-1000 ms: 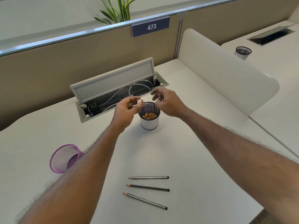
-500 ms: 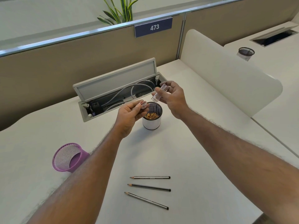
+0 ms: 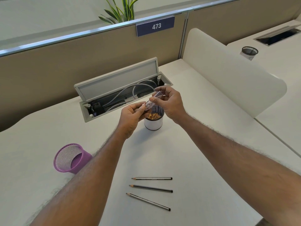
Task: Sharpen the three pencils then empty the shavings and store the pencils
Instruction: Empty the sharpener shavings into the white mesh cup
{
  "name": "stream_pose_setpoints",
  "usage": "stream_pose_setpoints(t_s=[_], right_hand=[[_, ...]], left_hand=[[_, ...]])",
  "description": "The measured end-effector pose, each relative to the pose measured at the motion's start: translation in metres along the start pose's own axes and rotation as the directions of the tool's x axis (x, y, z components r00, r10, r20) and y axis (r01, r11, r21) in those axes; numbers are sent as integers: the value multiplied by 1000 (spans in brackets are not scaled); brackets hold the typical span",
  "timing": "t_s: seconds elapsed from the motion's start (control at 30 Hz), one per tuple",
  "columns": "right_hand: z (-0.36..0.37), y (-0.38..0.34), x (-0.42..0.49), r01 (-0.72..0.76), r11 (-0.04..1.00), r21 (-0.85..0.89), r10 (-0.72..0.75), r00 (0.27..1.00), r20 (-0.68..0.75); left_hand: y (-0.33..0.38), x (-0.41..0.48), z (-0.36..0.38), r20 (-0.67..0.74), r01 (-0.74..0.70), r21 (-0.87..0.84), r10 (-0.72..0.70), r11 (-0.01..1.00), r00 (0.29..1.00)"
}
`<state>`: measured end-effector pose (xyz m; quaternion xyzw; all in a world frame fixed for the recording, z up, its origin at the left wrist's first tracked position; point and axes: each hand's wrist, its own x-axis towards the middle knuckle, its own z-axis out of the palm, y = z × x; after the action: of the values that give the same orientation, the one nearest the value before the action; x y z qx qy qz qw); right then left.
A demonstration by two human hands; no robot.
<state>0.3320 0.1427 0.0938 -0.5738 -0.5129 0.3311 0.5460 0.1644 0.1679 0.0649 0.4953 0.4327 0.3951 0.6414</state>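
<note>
Fingers (image 3: 154, 100) of the right hand (image 3: 171, 105) pinch a small clear sharpener case (image 3: 148, 104) between thumb and forefinger, the other fingers curled loosely behind it, while the left hand (image 3: 130, 118) meets the case's lower end with thumb and forefinger closed on it and the rest of its fingers folded into the palm; what exactly sits between those left fingertips is too small to tell. Both bare forearms reach forward from the bottom corners across a pale desk (image 3: 162, 152), the wrists angled inward so the hands come together over its middle. A beige partition (image 3: 65, 62) with a sign reading 473 (image 3: 155, 26) runs behind the desk, a white screen (image 3: 228, 75) stands to the right, and a cable tray (image 3: 123, 98) set into the desk top lies open just beyond the hands, its lid (image 3: 117, 79) raised. A purple mesh cup (image 3: 68, 159) sits to the left, its mouth turned toward the camera, partly hidden by the left forearm. Directly below the case, held slanted with its lower end over the rim, stands a white cup (image 3: 154, 123) with pencil shavings (image 3: 154, 115) inside. Three pencils (image 3: 152, 178) lie side by side on the desk between the forearms, points to the left, well apart from both hands.
</note>
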Motion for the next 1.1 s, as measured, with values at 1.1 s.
stream_pose_setpoints(t_s=[1.1], right_hand=[[29,-16,-25,-71,977,201,7,953,303]], left_hand=[[15,-46,-36,-144,32,17,-29,999,989]])
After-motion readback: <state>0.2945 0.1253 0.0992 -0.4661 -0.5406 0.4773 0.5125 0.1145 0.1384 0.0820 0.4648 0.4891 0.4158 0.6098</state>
